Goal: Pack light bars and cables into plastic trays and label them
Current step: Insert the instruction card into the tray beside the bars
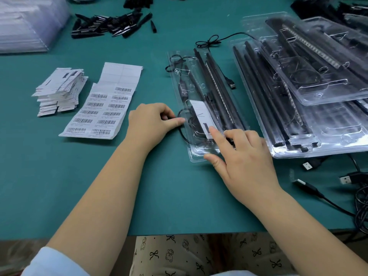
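clear plastic tray flat on table; black light bars inside | thin black cable looping out; barcode label sheet left

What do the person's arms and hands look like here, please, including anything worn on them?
Both forearms are bare from the elbow down. The left hand and right hand wear no gloves, rings, watch or bracelets, and the nails are short and unpainted. A pale blue sleeve, pushed up, shows at the left elbow. The right sleeve is hardly in view.
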Action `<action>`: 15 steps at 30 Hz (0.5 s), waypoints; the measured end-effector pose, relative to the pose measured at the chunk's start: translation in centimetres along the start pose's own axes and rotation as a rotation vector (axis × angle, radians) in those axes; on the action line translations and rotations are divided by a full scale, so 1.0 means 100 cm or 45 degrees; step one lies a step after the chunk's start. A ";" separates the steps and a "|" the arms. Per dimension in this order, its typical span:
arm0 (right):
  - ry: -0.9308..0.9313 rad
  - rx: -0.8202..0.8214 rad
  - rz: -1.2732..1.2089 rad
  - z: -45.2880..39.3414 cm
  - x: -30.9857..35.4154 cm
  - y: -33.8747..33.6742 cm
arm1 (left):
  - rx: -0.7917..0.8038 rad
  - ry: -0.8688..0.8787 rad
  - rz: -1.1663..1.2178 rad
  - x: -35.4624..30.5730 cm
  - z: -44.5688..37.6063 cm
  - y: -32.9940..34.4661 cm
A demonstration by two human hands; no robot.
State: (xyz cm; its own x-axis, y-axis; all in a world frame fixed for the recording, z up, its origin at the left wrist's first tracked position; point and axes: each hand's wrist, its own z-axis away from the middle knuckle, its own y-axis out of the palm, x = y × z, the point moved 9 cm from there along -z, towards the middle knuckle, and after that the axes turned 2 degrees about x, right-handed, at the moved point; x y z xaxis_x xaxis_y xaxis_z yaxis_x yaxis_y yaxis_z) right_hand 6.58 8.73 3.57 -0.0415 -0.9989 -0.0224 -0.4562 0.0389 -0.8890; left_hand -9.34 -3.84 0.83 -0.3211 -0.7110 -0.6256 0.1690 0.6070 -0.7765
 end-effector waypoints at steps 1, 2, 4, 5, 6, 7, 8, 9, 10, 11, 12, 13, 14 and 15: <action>-0.007 -0.010 -0.009 0.000 0.000 -0.001 | -0.016 -0.028 -0.007 -0.001 0.002 0.000; -0.011 -0.015 -0.013 -0.001 0.000 -0.001 | -0.018 -0.049 -0.023 -0.002 0.003 0.002; -0.009 -0.014 -0.006 -0.002 0.000 -0.001 | 0.042 -0.061 -0.005 -0.005 0.004 0.007; -0.009 -0.013 -0.007 -0.002 0.000 0.000 | 0.102 -0.056 0.037 -0.006 0.005 0.009; -0.010 -0.014 -0.015 -0.002 -0.001 -0.001 | 0.168 -0.045 0.084 -0.006 0.005 0.011; -0.010 -0.017 -0.026 -0.002 -0.001 -0.001 | 0.225 -0.027 0.124 -0.004 0.005 0.012; -0.011 -0.021 -0.037 -0.002 -0.001 -0.001 | 0.263 -0.005 0.162 -0.005 0.006 0.012; -0.012 -0.025 -0.045 -0.002 -0.001 -0.002 | 0.265 0.015 0.201 -0.005 0.006 0.011; -0.013 -0.026 -0.051 -0.002 -0.001 -0.002 | 0.245 0.024 0.253 -0.005 0.007 0.009; -0.014 -0.025 -0.058 -0.002 -0.001 -0.001 | 0.203 0.031 0.299 -0.005 0.006 0.008; -0.015 -0.025 -0.063 -0.002 0.000 -0.001 | 0.166 0.035 0.320 -0.006 0.006 0.007; -0.016 -0.028 -0.063 -0.002 0.000 -0.001 | 0.140 0.034 0.310 -0.007 0.006 0.008; -0.018 -0.036 -0.061 -0.001 0.000 -0.002 | 0.120 0.021 0.286 -0.007 0.005 0.010; -0.017 -0.043 -0.059 -0.001 0.000 -0.002 | 0.097 0.004 0.256 -0.005 0.005 0.011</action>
State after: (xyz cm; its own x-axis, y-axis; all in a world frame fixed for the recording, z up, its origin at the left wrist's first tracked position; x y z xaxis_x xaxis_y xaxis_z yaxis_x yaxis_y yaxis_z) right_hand 6.60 8.76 3.78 -0.0076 -0.9999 0.0119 -0.4871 -0.0067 -0.8733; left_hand -8.55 -2.97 0.28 -0.2766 -0.5773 -0.7683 0.2998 0.7077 -0.6397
